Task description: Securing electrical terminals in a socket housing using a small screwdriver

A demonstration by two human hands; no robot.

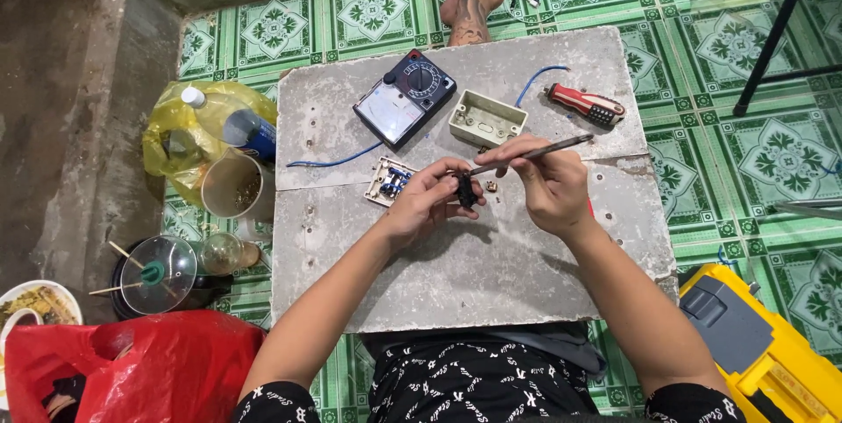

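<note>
Hands are meeting over one grey board [474, 265]. I am pinching one small black part [467, 191] in my left hand [427, 199], fingers closed on it, at board centre. My right hand [548, 182] is clamped on one thin screwdriver [535, 152], tip touching the part. At 12 o'clock one analog multimeter [404, 98] and one beige box [488, 119] are lying; at 1 o'clock, one red-handled screwdriver [586, 104]; at 9 o'clock, one white switch plate [388, 180].
</note>
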